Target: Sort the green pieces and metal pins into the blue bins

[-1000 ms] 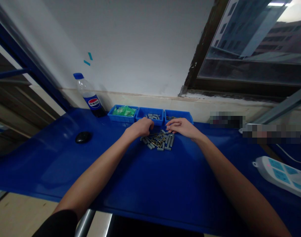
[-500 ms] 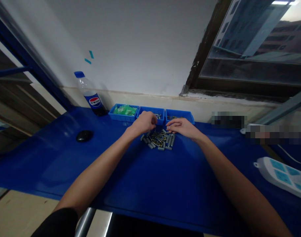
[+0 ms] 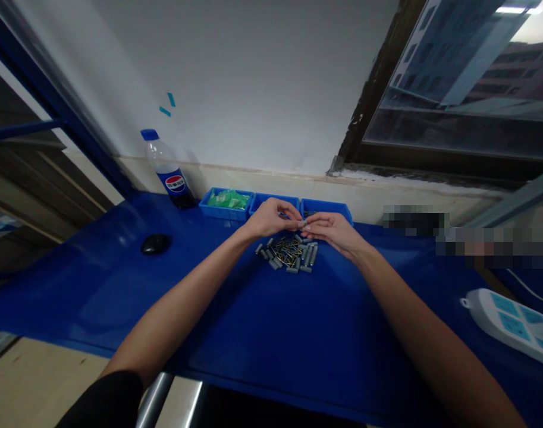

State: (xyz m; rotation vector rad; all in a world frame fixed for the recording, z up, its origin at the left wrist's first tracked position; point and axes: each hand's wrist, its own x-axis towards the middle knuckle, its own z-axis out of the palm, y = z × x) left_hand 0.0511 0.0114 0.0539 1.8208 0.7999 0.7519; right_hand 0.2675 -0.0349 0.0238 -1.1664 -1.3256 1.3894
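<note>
My left hand (image 3: 275, 218) and my right hand (image 3: 331, 230) meet at the fingertips above a small pile. Both are closed in a pinch, and a tiny greyish piece shows between them, too small to name. Below lie brass-coloured screws (image 3: 288, 251) in a heap, with several grey plugs (image 3: 310, 255) around them. Behind my hands stand three blue bins: the left bin (image 3: 225, 216) holds green packets (image 3: 229, 200), the middle bin (image 3: 271, 197) is largely hidden by my left hand, and the right bin (image 3: 331, 205) shows some thin metal pieces.
A cola bottle (image 3: 173, 175) stands by the wall at the left, and a black mouse (image 3: 155, 244) lies in front of it on the blue table (image 3: 271, 333). At the right are a white power strip (image 3: 512, 321) and a blurred dark object (image 3: 416, 221).
My left hand has moved right, and its fingertips now meet those of my right hand. The view has shifted slightly.
</note>
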